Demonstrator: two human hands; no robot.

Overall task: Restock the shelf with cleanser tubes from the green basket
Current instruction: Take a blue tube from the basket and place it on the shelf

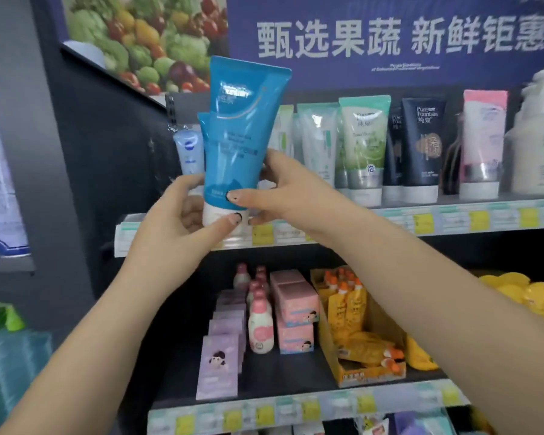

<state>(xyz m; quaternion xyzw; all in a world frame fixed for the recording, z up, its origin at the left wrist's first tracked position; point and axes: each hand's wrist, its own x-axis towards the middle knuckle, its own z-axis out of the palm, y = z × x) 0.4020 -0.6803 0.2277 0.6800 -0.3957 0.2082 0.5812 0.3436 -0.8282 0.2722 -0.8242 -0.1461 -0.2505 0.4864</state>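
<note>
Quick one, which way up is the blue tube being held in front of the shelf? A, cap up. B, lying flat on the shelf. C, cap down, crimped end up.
C: the blue tube stands upright, white cap at the bottom, gripped by the left hand and right hand.

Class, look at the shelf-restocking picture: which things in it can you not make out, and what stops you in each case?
- Green basket: not seen in the head view.
- Second blue tube: mostly hidden behind the front blue tube.
- Small print on the front tube: blurred.
- White pump bottle: cut off by the right edge.
</note>
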